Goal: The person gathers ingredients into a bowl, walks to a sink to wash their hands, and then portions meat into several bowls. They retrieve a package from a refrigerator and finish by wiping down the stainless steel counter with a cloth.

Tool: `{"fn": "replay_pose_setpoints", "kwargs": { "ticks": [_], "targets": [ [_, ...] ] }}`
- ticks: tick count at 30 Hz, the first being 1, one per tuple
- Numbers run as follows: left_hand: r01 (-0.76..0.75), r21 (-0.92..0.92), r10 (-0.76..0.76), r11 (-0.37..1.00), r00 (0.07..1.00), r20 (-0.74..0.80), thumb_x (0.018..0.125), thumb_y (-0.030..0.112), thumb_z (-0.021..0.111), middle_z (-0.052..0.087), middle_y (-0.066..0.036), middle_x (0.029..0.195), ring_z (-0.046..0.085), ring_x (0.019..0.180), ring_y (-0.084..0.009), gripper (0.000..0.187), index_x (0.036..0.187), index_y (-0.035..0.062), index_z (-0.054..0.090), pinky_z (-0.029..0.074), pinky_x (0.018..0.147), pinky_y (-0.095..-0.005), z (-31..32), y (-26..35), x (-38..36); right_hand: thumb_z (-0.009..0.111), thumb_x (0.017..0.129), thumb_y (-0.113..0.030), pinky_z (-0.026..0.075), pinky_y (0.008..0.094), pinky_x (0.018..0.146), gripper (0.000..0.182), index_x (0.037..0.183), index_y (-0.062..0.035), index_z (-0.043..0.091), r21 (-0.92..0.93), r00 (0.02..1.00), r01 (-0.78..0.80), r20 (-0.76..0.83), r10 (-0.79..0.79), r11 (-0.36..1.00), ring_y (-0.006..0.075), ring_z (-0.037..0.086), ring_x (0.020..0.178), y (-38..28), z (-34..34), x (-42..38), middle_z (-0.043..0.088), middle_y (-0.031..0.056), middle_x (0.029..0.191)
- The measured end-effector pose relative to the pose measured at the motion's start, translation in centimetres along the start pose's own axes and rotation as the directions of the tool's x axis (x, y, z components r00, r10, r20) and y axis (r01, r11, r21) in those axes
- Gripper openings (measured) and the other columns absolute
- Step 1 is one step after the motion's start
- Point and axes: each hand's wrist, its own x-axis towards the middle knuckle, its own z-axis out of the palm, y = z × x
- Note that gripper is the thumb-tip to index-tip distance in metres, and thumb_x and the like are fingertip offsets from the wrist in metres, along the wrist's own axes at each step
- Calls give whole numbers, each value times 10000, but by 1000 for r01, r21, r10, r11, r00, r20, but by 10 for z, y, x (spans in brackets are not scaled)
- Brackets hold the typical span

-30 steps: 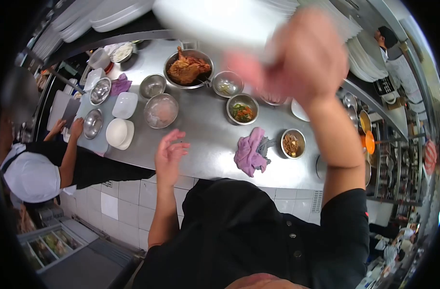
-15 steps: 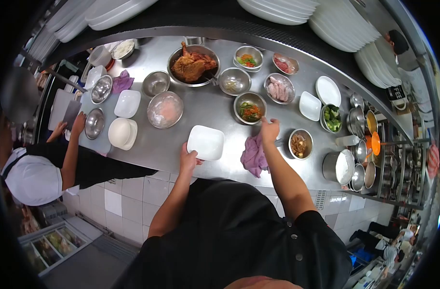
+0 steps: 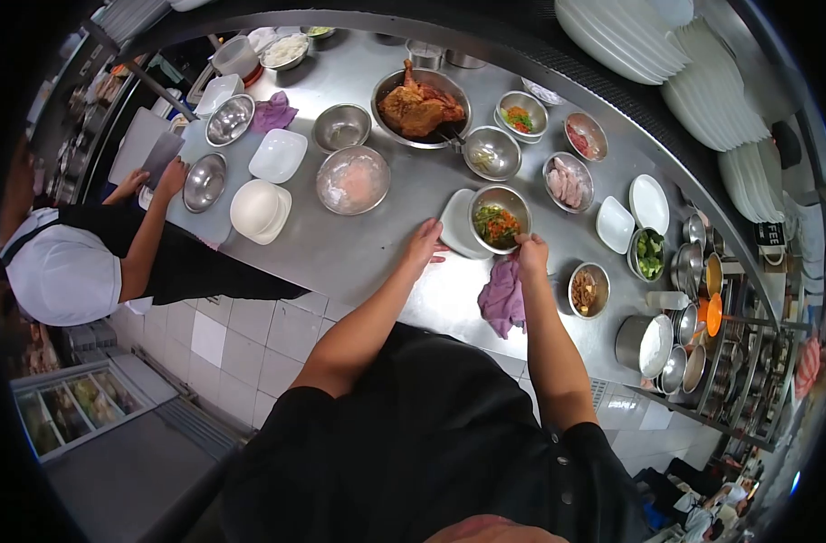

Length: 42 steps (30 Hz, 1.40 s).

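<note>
A metal bowl of chopped green and orange vegetables (image 3: 497,224) overlaps the right part of a white square dish (image 3: 460,226). My right hand (image 3: 532,253) grips the bowl's near rim, fingers closed. At the dish's left edge is my left hand (image 3: 424,244), its fingers apart; whether it grips the edge is hard to tell. A purple cloth (image 3: 501,297) lies just below the bowl, beside my right wrist.
Behind are a large bowl of roast poultry (image 3: 422,104) and a bowl of raw strips (image 3: 568,181). A bowl of brown food (image 3: 588,290) sits right. A co-worker (image 3: 64,267) holds a cleaver at left. Stacked plates (image 3: 621,41) fill the shelf overhead.
The white dish has moved right, up to the vegetable bowl, which now overlaps it. My right hand has closed on the bowl's rim. The whole view has shifted.
</note>
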Motion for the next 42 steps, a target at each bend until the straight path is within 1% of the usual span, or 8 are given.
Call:
{"fn": "replay_pose_setpoints", "kwargs": {
  "ticks": [7, 8, 12, 14, 23, 32, 38, 42],
  "targets": [
    [-330, -219, 37, 918, 622, -782, 940, 286, 688, 604, -115, 755, 626, 545, -207, 362, 1081, -12, 540, 458, 402, -311, -98, 46, 32, 686, 935, -217, 501, 353, 504, 246, 947, 22, 628, -62, 960, 147, -231, -158, 987, 203, 616, 565, 11, -8, -15, 649, 110, 739],
    [-340, -227, 26, 913, 602, -798, 940, 286, 688, 604, -115, 755, 626, 545, -207, 362, 1081, -12, 540, 458, 402, -311, -128, 47, 42, 659, 943, -206, 514, 422, 619, 239, 976, 26, 616, -641, 710, 388, -251, -658, 663, 291, 639, 640, 7, -14, -37, 652, 140, 734],
    [-195, -139, 55, 971, 746, -664, 872, 76, 621, 613, -140, 881, 605, 572, -194, 260, 1093, 6, 504, 507, 433, -321, -168, 55, 34, 623, 933, -155, 484, 480, 903, 245, 1098, 24, 641, -886, 862, 344, 167, -478, 311, 416, 626, 1011, 29, -26, -93, 670, 245, 1100],
    [-195, -93, 91, 976, 762, -641, 843, 24, 598, 609, -139, 856, 605, 570, -195, 264, 1090, -2, 510, 516, 435, -327, -167, 54, 4, 631, 918, -137, 433, 508, 1004, 274, 1140, 24, 637, -832, 615, 554, 426, -664, -21, 438, 561, 1153, 85, -42, -97, 594, 280, 1292],
    [-198, -164, 21, 966, 697, -717, 836, 44, 637, 631, -107, 815, 637, 587, -198, 187, 1001, -28, 585, 537, 465, -323, -161, -35, -237, 647, 852, -84, 412, 512, 1045, 328, 1155, 36, 615, -571, 590, 789, 600, -540, 228, 446, 541, 1189, 28, 18, -140, 599, 258, 1248],
    [-91, -288, -244, 953, 329, -912, 865, 32, 586, 664, -136, 925, 702, 665, -242, 267, 1123, -32, 561, 615, 543, -366, -149, -146, -435, 754, 818, -195, 544, 451, 875, 885, 1570, -85, 302, -457, 589, 760, 784, -194, 462, 370, 699, 953, 3, 350, -25, 697, 217, 1097],
    [-302, -423, -402, 854, 131, -906, 889, 51, 576, 656, -98, 904, 645, 625, -188, 263, 1145, -8, 559, 581, 551, -341, -123, -184, -524, 785, 776, -263, 497, 441, 1021, 726, 1442, -134, 527, -507, 518, 855, 832, -201, 106, 395, 636, 1178, 24, 408, 39, 692, 211, 1224],
    [-458, -439, -475, 773, 41, -879, 873, 47, 587, 643, -105, 876, 643, 641, -192, 213, 1080, 8, 553, 584, 559, -352, -126, -223, -561, 798, 781, -263, 529, 458, 919, 448, 1143, -43, 653, -543, 603, 797, 688, -405, 264, 384, 681, 1052, 55, 367, 0, 719, 193, 1087]
  ]
}}
